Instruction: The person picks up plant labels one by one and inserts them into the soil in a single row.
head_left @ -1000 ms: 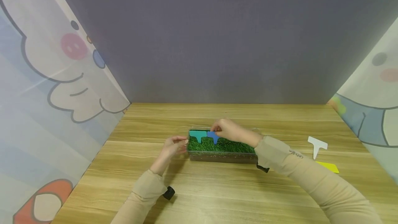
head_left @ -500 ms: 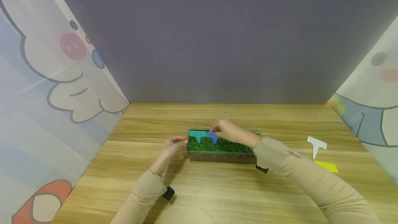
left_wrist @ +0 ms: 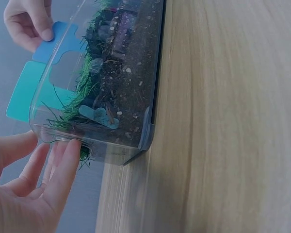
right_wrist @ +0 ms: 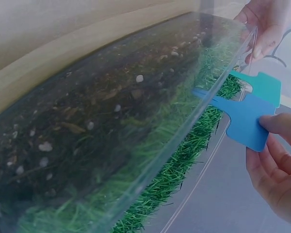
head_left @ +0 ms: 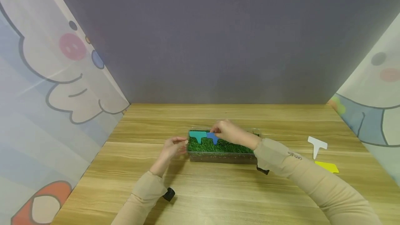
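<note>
A clear planter box [head_left: 223, 157] of soil and green grass stands on the table. My right hand [head_left: 229, 132] pinches the right side of a blue T-shaped plant label [right_wrist: 246, 121] between thumb and fingers. The label's stem goes down at the grass, inside the front wall. Beside it, a teal T-shaped plant label [head_left: 198, 135] stands upright in the grass at the left end, its edge close to the blue one. My left hand [left_wrist: 36, 179] rests its fingertips against the box's left end, fingers fairly straight and thumb near the rim.
To the right on the wooden table [head_left: 218, 190] lie a white T-shaped plant label [head_left: 317, 145] and a yellow label [head_left: 326, 166], partly hidden by the right sleeve. A grey panel [head_left: 228, 44] rises behind the table.
Both hands hold nearly the same positions, the right still on the blue label. The whole head view has shifted slightly.
</note>
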Demonstrator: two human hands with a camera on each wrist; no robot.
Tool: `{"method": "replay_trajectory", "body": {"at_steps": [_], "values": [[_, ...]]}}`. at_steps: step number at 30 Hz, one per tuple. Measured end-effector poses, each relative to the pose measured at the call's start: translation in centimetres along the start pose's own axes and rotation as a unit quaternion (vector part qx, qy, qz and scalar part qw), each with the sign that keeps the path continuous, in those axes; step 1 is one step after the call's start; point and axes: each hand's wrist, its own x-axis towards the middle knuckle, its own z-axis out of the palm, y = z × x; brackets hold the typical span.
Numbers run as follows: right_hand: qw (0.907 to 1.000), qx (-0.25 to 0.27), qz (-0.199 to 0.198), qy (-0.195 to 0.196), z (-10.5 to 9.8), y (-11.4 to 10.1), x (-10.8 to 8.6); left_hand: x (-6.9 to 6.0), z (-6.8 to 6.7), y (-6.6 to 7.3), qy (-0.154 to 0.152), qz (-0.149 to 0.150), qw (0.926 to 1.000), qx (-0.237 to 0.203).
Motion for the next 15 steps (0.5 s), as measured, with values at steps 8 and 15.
{"method": "replay_trajectory", "body": {"at_steps": [8,15], "values": [[0.9998,-0.003,0.016,-0.014,0.01,-0.49,0.14,0.16,0.05,-0.20,0.007,0.001,1.0000,0.003],[0.9998,-0.007,0.013,-0.016,-0.15,-0.74,0.29,0.08,0.09,-0.07,0.008,0.001,1.0000,0.005]]}}
